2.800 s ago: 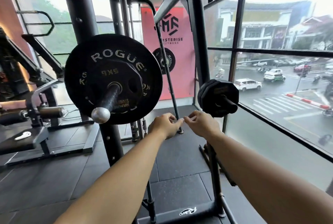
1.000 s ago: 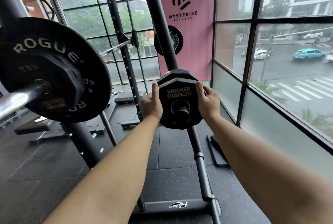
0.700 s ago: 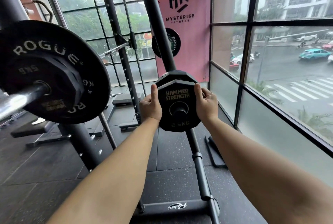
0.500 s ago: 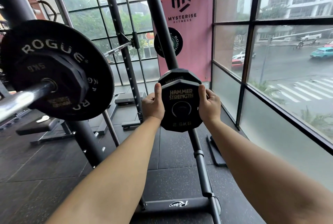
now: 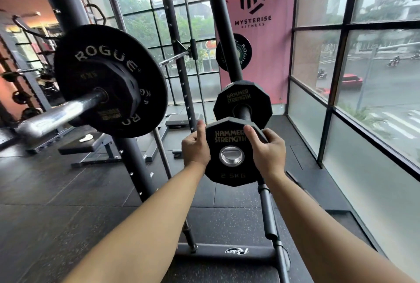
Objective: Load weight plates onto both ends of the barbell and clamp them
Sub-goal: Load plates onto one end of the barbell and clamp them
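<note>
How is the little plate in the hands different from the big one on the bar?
The held plate is small and many-sided; the Rogue plate is big and round. Left hand and right hand grip the held plate; the Rogue plate sits on the barbell. Both are black.

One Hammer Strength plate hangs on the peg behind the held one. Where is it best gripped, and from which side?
Grip the plate by its rim at the left and right edges, coming from the front. It stands upright on the peg, so it slides off toward you; the flat facets should give fingers purchase.
</note>
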